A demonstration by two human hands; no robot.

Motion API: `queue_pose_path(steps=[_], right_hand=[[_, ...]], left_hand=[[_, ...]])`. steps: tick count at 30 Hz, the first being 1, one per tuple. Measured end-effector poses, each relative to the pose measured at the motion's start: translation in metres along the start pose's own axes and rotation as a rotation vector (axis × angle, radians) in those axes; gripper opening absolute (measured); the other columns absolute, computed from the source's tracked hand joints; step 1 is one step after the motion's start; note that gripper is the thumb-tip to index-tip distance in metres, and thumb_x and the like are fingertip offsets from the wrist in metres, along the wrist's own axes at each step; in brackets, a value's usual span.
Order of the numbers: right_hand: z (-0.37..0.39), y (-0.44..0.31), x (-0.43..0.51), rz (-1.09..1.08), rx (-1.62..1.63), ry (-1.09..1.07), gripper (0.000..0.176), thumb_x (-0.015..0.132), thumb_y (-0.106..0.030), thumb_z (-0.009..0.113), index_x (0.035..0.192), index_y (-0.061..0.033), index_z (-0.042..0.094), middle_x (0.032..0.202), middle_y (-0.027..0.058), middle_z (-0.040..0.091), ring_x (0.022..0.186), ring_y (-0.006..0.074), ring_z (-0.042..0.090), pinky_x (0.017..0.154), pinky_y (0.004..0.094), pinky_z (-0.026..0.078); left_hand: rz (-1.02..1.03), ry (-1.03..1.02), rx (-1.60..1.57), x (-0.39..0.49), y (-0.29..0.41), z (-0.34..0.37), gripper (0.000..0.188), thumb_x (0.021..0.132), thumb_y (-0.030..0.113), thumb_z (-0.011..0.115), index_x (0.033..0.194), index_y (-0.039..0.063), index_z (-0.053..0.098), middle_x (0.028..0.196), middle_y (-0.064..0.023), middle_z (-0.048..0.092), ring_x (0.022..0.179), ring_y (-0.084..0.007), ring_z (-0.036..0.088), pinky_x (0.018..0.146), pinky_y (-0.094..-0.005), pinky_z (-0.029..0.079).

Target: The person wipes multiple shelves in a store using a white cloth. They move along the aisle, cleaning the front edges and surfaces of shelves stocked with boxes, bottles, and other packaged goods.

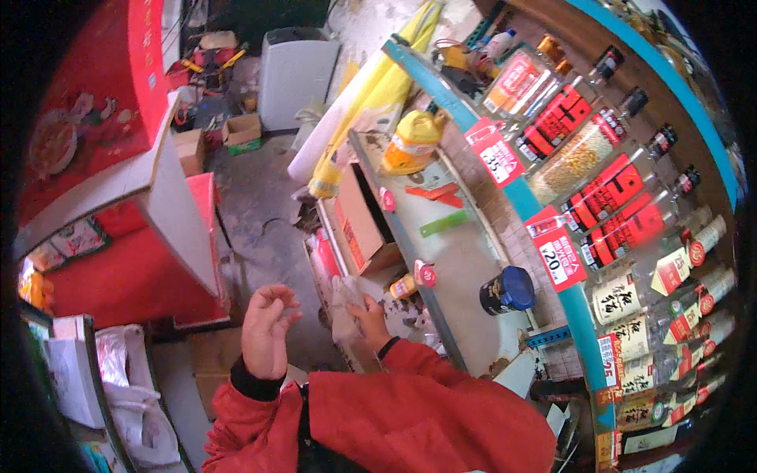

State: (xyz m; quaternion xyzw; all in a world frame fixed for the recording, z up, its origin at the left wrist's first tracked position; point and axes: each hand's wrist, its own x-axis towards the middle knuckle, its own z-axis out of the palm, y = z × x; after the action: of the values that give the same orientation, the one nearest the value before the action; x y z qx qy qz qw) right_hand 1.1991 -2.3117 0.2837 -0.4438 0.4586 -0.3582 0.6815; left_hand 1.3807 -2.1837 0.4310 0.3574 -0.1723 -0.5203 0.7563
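Note:
My right hand (372, 324) grips a pale, greyish cloth (345, 301) over the front edge of the lowest shelf (349, 349). Off to its left, my left hand (269, 331) is raised in the air, fingers loosely curled and apart, with nothing in it. An open cardboard carton (362, 227) stands on the low shelf beyond the cloth. Beside my right hand lies a small yellow-orange container (404, 287). On the dusty shelf (467, 260) above are a dark jar with a blue lid (507, 290), a green strip (443, 223), red strips (437, 194) and a yellow jug (412, 143).
Glass liquor bottles (615, 189) crowd the blue-edged upper shelf (520, 198) at right, with price cards along its edge. Long yellow and white rolls (361, 112) lean behind. A red-and-white counter (177, 248) stands left; a grey-white appliance (298, 80) and boxes (242, 133) are farther back.

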Motion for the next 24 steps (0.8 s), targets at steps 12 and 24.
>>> queue_pose_path(steps=[12, 24], right_hand=[[-0.047, 0.004, -0.056, -0.201, -0.025, 0.485, 0.027, 0.077, -0.008, 0.061, 0.103, -0.0025, 0.054, 0.089, 0.0033, 0.059, 0.075, 0.0108, 0.055, 0.065, 0.0255, 0.045], [-0.013, 0.008, -0.087, -0.288, 0.109, 0.632, 0.024, 0.078, -0.007, 0.060, 0.101, -0.0012, 0.055, 0.086, 0.0019, 0.059, 0.073, 0.0091, 0.053, 0.065, 0.0244, 0.044]], left_hand=[[-0.291, -0.316, 0.006, 0.061, -0.027, 0.005, 0.016, 0.085, 0.016, 0.051, 0.098, 0.008, 0.050, 0.092, -0.0037, 0.055, 0.087, -0.0159, 0.053, 0.077, -0.0307, 0.043], [-0.438, -0.383, 0.041, 0.067, -0.028, -0.018, 0.012, 0.086, 0.012, 0.050, 0.096, 0.006, 0.053, 0.089, -0.0033, 0.055, 0.081, -0.0151, 0.053, 0.075, -0.0300, 0.043]])
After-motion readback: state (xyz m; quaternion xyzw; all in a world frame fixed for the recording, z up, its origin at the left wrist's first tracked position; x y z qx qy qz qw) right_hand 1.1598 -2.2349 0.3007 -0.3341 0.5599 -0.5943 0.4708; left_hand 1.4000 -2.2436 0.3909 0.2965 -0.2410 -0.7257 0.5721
